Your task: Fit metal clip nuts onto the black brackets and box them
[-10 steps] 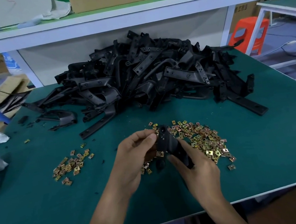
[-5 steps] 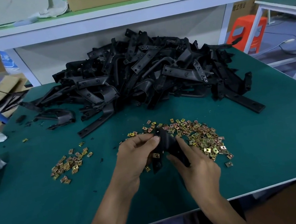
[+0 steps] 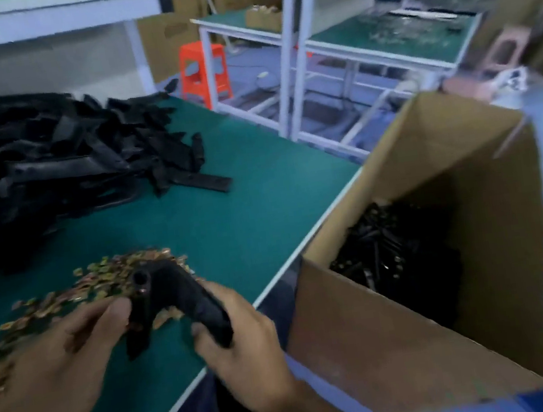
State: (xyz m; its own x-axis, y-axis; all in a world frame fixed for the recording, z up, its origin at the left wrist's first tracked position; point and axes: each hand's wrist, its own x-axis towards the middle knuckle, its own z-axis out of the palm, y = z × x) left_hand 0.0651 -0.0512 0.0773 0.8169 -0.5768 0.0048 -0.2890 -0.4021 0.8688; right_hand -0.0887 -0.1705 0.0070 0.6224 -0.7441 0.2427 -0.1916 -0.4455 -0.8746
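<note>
Head camera, assembly counter: a black curved plastic bracket [image 3: 172, 302] is held just above the green-topped counter [image 3: 246, 209]. One leg is pinched by the left hand [image 3: 74, 342] and the other is wrapped by the curled fingers of the right hand [image 3: 244, 347], over the near edge of a scattered heap of brass-coloured metal clip nuts [image 3: 100, 283]. Whether its nuts are fully seated cannot be told through the blur, but fitting of this piece is judged finished or nearly so, with boxing next. An open brown cardboard box [image 3: 368, 348] is seen just off the counter's right edge, its bottom already covered by dark finished brackets [image 3: 390, 252]. Much is left: a large pile of loose black brackets [image 3: 34, 174] is heaped at the back left, and many nuts lie unused. Compared with half a second earlier, the view is swung sharply right, so the box is brought fully into frame and the smaller scatter of nuts at the left is lost. The bracket is kept in the same two-handed grip.
</note>
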